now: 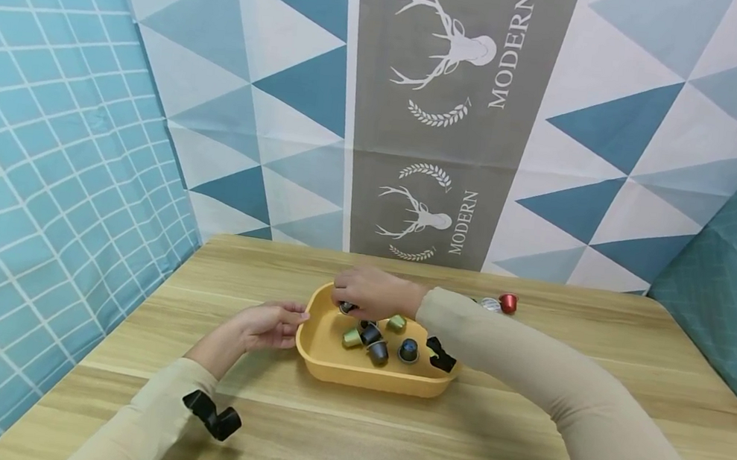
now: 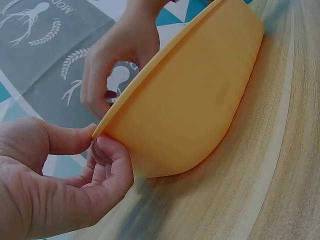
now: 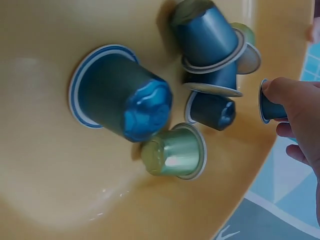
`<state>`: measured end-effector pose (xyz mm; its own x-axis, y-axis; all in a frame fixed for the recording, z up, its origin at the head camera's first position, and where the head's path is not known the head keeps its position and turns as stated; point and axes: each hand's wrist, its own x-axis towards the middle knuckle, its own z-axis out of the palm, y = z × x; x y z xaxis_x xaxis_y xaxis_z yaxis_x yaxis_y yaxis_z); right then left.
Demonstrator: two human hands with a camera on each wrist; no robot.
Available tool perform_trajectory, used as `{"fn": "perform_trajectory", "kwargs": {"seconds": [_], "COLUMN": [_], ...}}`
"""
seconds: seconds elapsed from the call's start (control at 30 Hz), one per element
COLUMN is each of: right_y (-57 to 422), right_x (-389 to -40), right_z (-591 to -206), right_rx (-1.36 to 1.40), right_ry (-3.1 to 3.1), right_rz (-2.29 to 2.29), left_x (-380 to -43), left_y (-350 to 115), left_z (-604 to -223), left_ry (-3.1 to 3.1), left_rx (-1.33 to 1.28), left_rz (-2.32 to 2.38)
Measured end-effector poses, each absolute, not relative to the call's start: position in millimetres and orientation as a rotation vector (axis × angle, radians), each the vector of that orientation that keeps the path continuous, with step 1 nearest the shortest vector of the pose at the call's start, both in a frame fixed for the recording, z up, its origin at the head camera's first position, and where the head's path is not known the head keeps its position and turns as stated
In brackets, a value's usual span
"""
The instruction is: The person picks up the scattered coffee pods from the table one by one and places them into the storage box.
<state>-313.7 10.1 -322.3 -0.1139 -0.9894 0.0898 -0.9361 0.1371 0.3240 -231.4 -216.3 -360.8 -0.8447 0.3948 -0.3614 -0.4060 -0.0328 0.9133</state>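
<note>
A yellow tray (image 1: 373, 380) on the table holds several coffee capsules, dark ones and green ones. My left hand (image 1: 274, 325) pinches the tray's left rim between thumb and fingers, plain in the left wrist view. Over the tray's far left part, my right hand (image 1: 372, 292) holds a dark coffee capsule (image 3: 271, 106) between thumb and fingers. In the right wrist view a dark capsule with a blue end (image 3: 120, 95) lies nearest the camera. A green capsule (image 3: 175, 152) sits beside it, and more dark capsules (image 3: 207, 37) cluster behind.
Behind the right forearm, a red capsule (image 1: 508, 302) and a silver-topped one (image 1: 490, 303) lie on the wooden table (image 1: 320, 435). A patterned cloth (image 1: 424, 213) hangs at the table's back edge. Blue checked cloth (image 1: 46, 151) hangs on the left.
</note>
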Motion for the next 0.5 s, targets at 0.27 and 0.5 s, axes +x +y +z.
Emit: {"fn": "perform_trajectory", "kwargs": {"seconds": [0.27,0.5], "right_y": [2,0], "right_x": [-313,-311], "right_z": [-334,-343], "right_rx": [1.94,1.93], "right_ry": [-2.174,-2.192], "right_rz": [-0.302,-0.365], "left_x": [-231,-230], "left_y": [-216,-215], "left_z": [-360,-361], "left_ry": [1.735,1.732], "left_rx": [-0.012,-0.018], "left_rz": [1.92,1.932]}}
